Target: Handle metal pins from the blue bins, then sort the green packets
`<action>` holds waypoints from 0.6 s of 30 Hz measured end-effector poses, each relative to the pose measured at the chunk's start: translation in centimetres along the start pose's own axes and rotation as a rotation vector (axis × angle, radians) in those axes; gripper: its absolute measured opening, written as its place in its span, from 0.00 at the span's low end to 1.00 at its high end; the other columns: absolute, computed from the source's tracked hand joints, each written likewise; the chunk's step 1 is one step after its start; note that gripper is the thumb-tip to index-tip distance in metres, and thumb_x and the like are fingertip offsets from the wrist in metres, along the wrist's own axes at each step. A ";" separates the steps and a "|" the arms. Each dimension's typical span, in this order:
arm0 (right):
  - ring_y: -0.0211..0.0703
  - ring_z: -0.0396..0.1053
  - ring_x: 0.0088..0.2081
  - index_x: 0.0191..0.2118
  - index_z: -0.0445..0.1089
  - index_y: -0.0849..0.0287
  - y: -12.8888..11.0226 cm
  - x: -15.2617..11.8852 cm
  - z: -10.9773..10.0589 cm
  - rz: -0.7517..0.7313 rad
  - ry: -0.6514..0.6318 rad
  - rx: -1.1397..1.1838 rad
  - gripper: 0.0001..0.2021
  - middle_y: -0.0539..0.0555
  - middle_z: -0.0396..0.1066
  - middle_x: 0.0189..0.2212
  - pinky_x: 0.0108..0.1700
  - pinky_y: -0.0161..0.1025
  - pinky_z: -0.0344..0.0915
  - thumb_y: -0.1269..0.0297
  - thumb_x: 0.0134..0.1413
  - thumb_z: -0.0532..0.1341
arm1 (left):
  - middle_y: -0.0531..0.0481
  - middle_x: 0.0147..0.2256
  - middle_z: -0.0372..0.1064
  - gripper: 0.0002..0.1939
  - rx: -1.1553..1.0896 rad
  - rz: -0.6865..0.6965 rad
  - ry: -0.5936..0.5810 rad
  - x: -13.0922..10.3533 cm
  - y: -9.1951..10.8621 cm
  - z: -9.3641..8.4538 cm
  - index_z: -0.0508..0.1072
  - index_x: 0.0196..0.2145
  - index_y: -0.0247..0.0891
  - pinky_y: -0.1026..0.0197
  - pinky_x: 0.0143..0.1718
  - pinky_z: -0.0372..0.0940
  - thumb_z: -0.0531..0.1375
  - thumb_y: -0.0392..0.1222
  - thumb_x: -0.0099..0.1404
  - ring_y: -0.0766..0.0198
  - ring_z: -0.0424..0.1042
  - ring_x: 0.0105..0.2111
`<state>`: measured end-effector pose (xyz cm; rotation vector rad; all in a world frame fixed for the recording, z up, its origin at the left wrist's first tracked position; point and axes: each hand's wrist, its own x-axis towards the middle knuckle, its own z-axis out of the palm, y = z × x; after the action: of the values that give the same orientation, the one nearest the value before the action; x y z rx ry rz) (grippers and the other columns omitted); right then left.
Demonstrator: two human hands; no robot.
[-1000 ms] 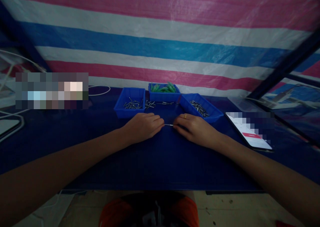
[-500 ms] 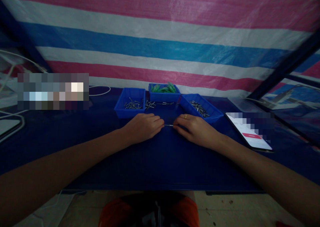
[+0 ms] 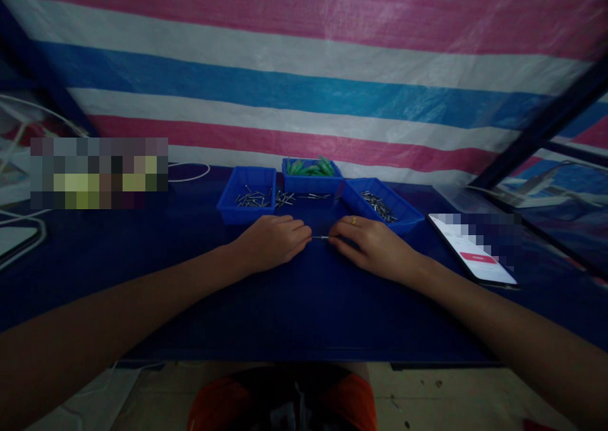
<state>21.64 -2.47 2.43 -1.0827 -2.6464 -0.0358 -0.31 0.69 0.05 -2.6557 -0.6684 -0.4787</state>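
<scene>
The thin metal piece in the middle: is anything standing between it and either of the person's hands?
Nothing visible. The left hand appears to pinch one end of the thin metal piece, the right hand the other. The blue bins stand beyond the hands, not between them.

The left forearm (image 3: 137, 307) and right forearm (image 3: 498, 323), both bare, slant inward from the lower corners. The left hand (image 3: 273, 244) lies back upward, its fingers (image 3: 300, 232) bent and bunched at the tips. The right hand (image 3: 373, 244) mirrors it, knuckles up, thumb (image 3: 346, 250) and fingertips drawn into a pinch. The fingertips face each other, near but apart.
</scene>
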 end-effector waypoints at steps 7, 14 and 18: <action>0.41 0.66 0.36 0.38 0.67 0.63 -0.2 -0.1 -0.2 -0.013 0.056 0.036 0.11 0.55 0.68 0.34 0.42 0.38 0.63 0.65 0.62 0.50 | 0.52 0.28 0.68 0.10 0.006 0.003 0.022 -0.1 0.0 0.0 0.69 0.32 0.36 0.64 0.28 0.58 0.50 0.40 0.67 0.65 0.66 0.27; 0.41 0.66 0.34 0.38 0.68 0.63 0.3 -0.1 0.2 0.016 -0.007 -0.020 0.10 0.55 0.68 0.32 0.39 0.39 0.63 0.67 0.60 0.51 | 0.52 0.28 0.68 0.12 -0.021 -0.013 0.027 0.0 0.1 0.0 0.70 0.32 0.36 0.65 0.28 0.58 0.49 0.40 0.67 0.66 0.66 0.28; 0.41 0.65 0.34 0.38 0.68 0.63 0.6 -0.1 0.6 -0.003 -0.049 -0.021 0.10 0.55 0.67 0.31 0.38 0.38 0.62 0.67 0.60 0.50 | 0.51 0.28 0.69 0.14 -0.045 -0.016 0.078 0.1 0.2 -0.4 0.70 0.33 0.35 0.65 0.30 0.60 0.48 0.41 0.69 0.67 0.67 0.29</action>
<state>21.97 -1.98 1.79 -1.1001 -2.6972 -0.0383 -0.25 0.44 0.37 -2.6599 -0.6636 -0.6061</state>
